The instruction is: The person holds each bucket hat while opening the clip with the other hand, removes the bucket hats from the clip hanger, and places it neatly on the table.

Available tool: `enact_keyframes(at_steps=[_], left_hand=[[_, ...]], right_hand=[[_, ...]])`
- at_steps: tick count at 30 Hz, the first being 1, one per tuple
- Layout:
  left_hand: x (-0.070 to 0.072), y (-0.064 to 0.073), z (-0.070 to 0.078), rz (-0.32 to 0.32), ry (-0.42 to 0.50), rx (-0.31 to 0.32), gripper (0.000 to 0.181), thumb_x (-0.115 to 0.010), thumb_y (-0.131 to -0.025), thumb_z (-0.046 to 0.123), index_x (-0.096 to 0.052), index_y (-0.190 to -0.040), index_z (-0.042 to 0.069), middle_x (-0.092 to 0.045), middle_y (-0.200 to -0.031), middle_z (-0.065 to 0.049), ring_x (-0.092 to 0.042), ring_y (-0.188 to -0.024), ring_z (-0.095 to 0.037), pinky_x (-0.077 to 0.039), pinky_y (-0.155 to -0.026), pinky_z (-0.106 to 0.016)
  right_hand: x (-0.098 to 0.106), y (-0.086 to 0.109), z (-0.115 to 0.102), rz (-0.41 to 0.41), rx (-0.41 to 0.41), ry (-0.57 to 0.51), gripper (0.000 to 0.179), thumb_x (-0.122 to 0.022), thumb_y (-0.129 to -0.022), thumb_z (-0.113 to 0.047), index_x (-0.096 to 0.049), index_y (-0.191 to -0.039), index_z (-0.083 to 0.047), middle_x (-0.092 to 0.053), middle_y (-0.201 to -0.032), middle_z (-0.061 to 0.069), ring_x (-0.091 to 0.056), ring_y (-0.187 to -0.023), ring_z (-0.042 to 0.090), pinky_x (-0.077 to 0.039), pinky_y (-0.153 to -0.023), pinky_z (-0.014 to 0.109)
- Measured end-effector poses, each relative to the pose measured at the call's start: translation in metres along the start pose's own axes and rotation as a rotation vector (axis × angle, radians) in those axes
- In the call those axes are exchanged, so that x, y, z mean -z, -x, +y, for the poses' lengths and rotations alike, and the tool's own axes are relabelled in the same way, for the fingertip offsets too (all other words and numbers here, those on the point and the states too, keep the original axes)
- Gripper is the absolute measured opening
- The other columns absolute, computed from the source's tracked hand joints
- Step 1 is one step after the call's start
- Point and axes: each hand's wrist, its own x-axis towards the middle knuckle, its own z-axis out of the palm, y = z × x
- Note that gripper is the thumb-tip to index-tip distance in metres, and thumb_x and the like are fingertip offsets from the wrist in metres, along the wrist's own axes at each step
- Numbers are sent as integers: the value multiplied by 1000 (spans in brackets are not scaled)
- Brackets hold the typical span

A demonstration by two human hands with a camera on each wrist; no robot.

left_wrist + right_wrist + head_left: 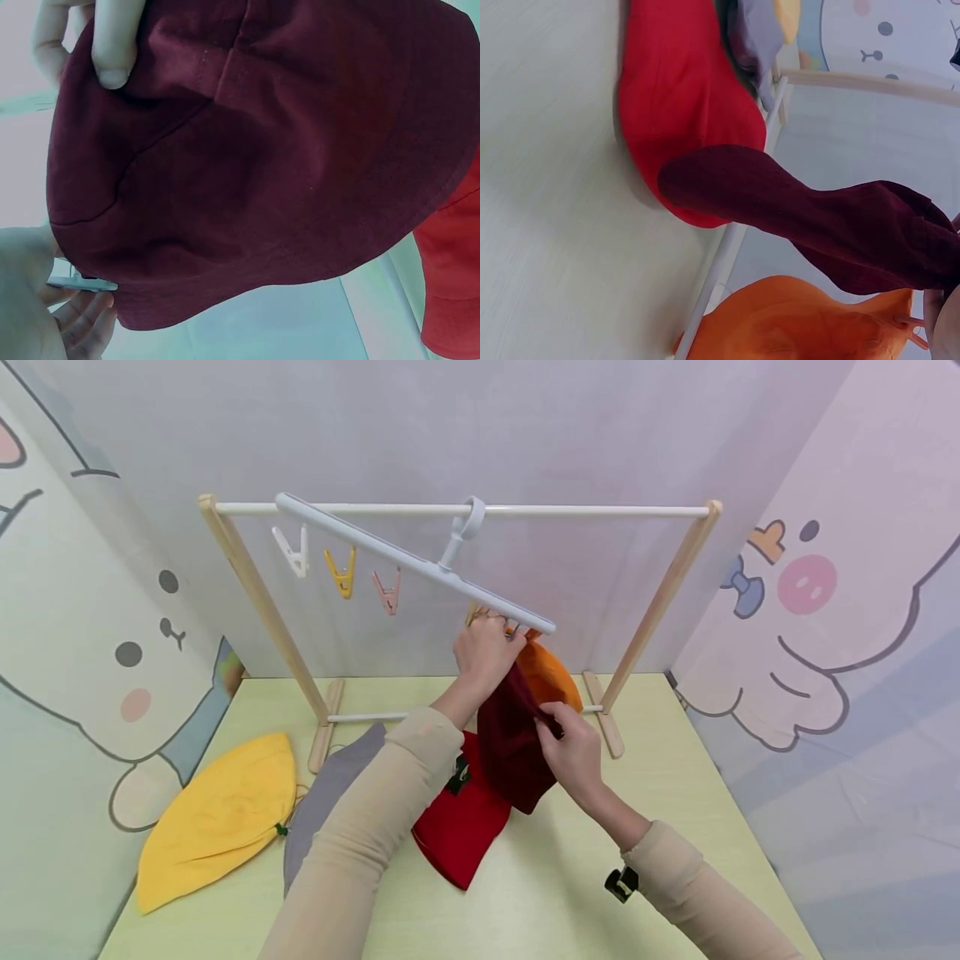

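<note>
Maroon hat (510, 752) is up off the table (555, 902), under the low end of the tilted hanger (420, 562), in front of the orange hat (551, 677). Matte cloth, soft, creased; stitched panel seams + curved brim show in L wrist cam.

L hand (486, 652): grasping a small clip (82, 283) at the hat's edge; clip colour hard to call. R hand (573, 747): pinching hat cloth btwn thumb & fingers.

Hanger = pale blue-grey bar, smooth, looks plastic, hooked on the rack's white rail (585, 512); wood legs (660, 602). White clip (300, 564), yellow clip (345, 583), pink clip (388, 600) hang under it.

On table: red hat (465, 835) approx below maroon one, grey hat (330, 785) partly behind L sleeve, yellow hat (225, 810) lying flat w/ dk green toggle (281, 830).

Black unit (621, 883) at R cuff, markings too small to read.
</note>
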Motion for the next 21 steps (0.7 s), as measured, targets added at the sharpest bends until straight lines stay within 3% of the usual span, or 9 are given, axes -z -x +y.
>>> enact_keyframes(at_steps=[8, 15, 21], left_hand=[[1, 0, -1, -3, 27, -8, 33, -56, -87, 42, -50, -65, 17, -43, -60, 1, -43, -53, -16, -28, -43, -26], [1, -1, -3, 13, 29, -19, 25, -57, -88, 37, -56, -71, 18, -51, -63, 2, -46, -52, -16, -31, -43, -26], [1, -1, -5, 32, 38, -23, 27, -55, -88, 29, -53, -64, 17, -46, -59, 0, -40, -50, -16, -27, -42, -26]], right_hand=[[1, 0, 3, 2, -19, -7, 9, -66, -79, -4, -65, -88, -6, -65, -81, 6, -58, -68, 15, -48, -63, 31], [2, -1, 3, 41, -12, -4, 10, -67, -77, -3, -65, -87, -6, -66, -80, 6, -59, -67, 17, -47, -61, 32], [2, -1, 4, 56, -10, 12, 12, -68, -76, -1, -65, -86, -6, -66, -78, 6, -59, -66, 17, -47, -60, 32]])
